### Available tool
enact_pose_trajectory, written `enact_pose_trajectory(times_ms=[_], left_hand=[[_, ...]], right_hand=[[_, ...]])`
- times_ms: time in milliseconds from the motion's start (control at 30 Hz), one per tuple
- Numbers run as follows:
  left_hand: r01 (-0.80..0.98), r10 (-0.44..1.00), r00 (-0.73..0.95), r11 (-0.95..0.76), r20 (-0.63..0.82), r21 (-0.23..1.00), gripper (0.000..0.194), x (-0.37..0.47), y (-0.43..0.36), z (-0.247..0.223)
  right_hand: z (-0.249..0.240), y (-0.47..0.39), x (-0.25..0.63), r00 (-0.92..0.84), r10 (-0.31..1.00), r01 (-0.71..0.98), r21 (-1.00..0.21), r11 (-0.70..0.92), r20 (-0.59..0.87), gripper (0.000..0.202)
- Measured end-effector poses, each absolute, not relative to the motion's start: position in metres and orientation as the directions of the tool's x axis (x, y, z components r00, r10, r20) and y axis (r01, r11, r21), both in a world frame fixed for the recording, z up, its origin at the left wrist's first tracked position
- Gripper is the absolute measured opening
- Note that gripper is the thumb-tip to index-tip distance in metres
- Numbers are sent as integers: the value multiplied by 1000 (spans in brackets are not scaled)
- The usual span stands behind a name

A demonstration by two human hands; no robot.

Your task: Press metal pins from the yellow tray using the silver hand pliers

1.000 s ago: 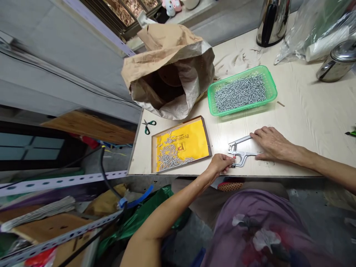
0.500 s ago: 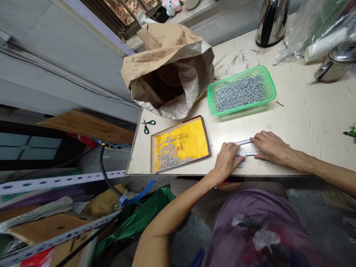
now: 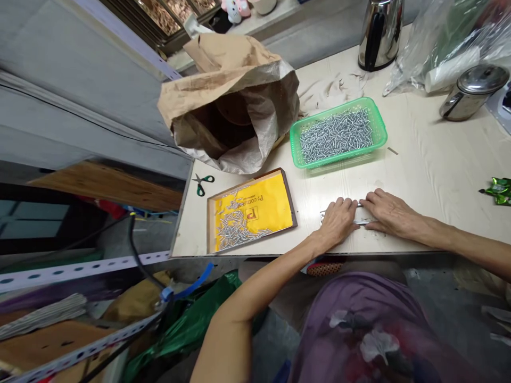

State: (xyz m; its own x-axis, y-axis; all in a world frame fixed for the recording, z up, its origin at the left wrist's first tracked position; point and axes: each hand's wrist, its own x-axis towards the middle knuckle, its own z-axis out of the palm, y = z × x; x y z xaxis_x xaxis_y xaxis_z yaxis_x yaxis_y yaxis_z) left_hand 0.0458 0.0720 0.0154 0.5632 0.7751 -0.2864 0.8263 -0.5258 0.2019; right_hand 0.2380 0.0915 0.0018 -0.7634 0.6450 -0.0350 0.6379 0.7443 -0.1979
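Near the table's front edge, my left hand (image 3: pixel 339 219) and my right hand (image 3: pixel 389 213) close on a slim silver metal piece with two narrow bars (image 3: pixel 362 223). My left fingers curl over its middle, and its left end peeks out beyond that hand. At the other end, my right thumb and fingers pinch the bars; that end is covered. Left of my hands lies a shallow cardboard tray (image 3: pixel 293 205) with a yellow lining and loose small metal pins. Behind my hands stands a green plastic basket (image 3: pixel 339 161) full of similar pins.
A big open brown paper sack (image 3: pixel 227 74) stands at the back left, near scissors with green-black handles (image 3: pixel 205 181). Toward the back right are a steel kettle (image 3: pixel 379 37), a lidded steel pot (image 3: pixel 471 93) and clear plastic bags (image 3: pixel 443 48). A green wrapper (image 3: pixel 501 189) lies far right.
My left hand has slid right along the metal piece, closer to my right hand, and now covers its middle fitting. The right hand stays on its end. The whole view has shifted slightly.
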Motion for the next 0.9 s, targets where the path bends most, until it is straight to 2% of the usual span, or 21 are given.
enact_pose_trajectory(times_ms=[167, 267, 367, 467, 500, 567, 633, 700, 800, 900], left_hand=[[775, 760, 614, -530, -212, 344, 19, 43, 69, 5], [748, 774, 614, -506, -158, 429, 13, 42, 68, -4], [745, 784, 605, -495, -139, 447, 14, 42, 67, -9], [764, 806, 580, -489, -118, 421, 14, 42, 65, -12], [772, 817, 568, -485, -101, 411, 19, 43, 62, -13], [788, 844, 533, -473, -55, 395, 33, 44, 53, -18], [792, 859, 512, -473, 0, 386, 38, 48, 40, -25], [776, 850, 524, -500, 48, 385, 39, 54, 24, -33], [737, 822, 564, -546, 83, 398, 42, 63, 5, -42], [730, 822, 561, -546, 95, 411, 44, 70, -1, -44]], right_hand=[[-4, 82, 238, -750, 661, 639, -266, 721, -10, 13], [-8, 78, 237, -757, 652, 610, -318, 726, 34, 24], [-9, 76, 234, -758, 651, 610, -314, 728, 36, 28], [-6, 81, 238, -744, 667, 630, -296, 718, 35, 22], [-5, 85, 240, -748, 663, 626, -294, 722, 36, 21], [-4, 96, 248, -776, 630, 594, -299, 747, 32, 35], [-4, 110, 254, -814, 580, 545, -327, 772, 15, 45], [-6, 125, 255, -815, 579, 546, -344, 764, -8, 39], [-5, 142, 246, -770, 636, 623, -279, 731, -55, 26], [4, 151, 229, -729, 681, 681, -167, 713, -70, 26]])
